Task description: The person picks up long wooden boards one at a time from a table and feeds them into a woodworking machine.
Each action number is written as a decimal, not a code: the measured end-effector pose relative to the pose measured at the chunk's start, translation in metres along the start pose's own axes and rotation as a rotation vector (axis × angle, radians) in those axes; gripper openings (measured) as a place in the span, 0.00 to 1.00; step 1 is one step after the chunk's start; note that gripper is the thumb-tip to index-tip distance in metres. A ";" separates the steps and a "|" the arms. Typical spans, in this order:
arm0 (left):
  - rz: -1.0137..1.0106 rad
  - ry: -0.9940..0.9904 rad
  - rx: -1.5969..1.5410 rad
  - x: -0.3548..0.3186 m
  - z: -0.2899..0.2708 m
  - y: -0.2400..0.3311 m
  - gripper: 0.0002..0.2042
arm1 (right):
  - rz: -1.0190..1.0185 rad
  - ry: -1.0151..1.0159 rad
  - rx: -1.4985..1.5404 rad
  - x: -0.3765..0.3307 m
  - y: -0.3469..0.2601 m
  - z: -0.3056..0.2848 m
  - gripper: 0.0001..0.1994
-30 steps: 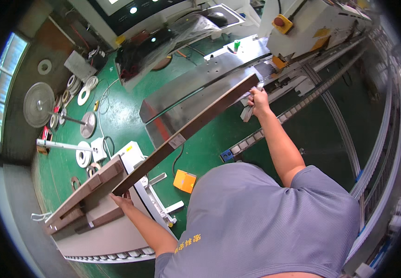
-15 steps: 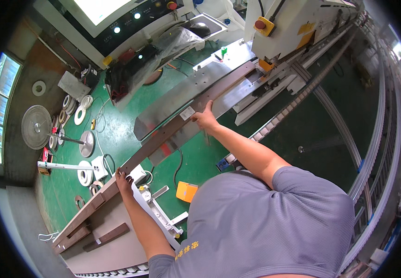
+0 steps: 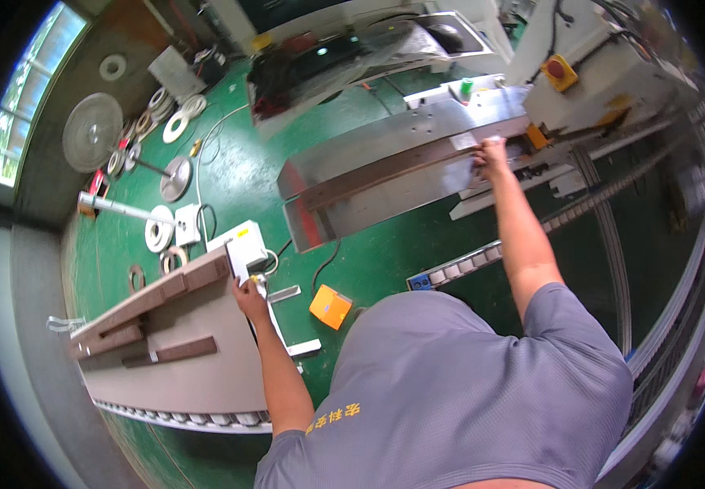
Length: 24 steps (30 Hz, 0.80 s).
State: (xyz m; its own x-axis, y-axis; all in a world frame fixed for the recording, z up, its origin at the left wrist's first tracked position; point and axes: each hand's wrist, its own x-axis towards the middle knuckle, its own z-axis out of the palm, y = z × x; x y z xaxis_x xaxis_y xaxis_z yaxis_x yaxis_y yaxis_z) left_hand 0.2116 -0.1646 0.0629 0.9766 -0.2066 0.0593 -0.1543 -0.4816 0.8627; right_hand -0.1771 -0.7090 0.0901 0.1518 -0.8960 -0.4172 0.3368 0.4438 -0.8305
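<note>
Brown strip (image 3: pixel 385 165) lies on steel worktop (image 3: pixel 352 208), our right hand (image 3: pixel 493 155) pressing its far end beside machine (image 3: pixel 589 85). Left hand (image 3: pixel 248 292) well apart, resting at stacked boards' (image 3: pixel 165 293) end; grip unclear. We judge fingers near machine risk pinching; strip could skew.

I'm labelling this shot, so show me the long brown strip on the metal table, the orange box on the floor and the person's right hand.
long brown strip (image 3: pixel 385 167), head view, middle of its length.
orange box (image 3: pixel 330 306), head view, top face.
right hand (image 3: pixel 493 155), head view, back of the hand.
</note>
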 end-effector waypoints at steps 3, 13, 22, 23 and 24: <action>-0.175 0.364 0.185 -0.009 -0.072 -0.081 0.21 | 0.080 -0.080 -0.045 0.025 -0.025 -0.032 0.10; -1.039 0.544 0.417 -0.003 -0.177 -0.126 0.45 | 0.246 -0.404 -0.250 -0.141 0.116 0.131 0.20; -0.768 0.651 0.662 0.054 -0.165 -0.155 0.47 | 0.246 -0.184 -0.263 -0.129 0.071 0.113 0.11; -0.778 0.690 0.665 0.056 -0.164 -0.153 0.46 | 0.236 -0.208 -0.268 -0.114 0.064 0.104 0.10; -0.781 0.729 0.666 0.054 -0.160 -0.154 0.46 | 0.222 -0.232 -0.265 -0.094 0.059 0.090 0.09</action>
State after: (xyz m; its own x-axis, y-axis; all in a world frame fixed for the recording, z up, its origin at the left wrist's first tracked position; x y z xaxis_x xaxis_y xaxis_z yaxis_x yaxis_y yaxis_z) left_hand 0.3121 0.0346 0.0140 0.6639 0.7419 0.0941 0.6630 -0.6421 0.3850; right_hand -0.0878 -0.5999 0.1130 0.4097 -0.7439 -0.5280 0.0258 0.5881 -0.8084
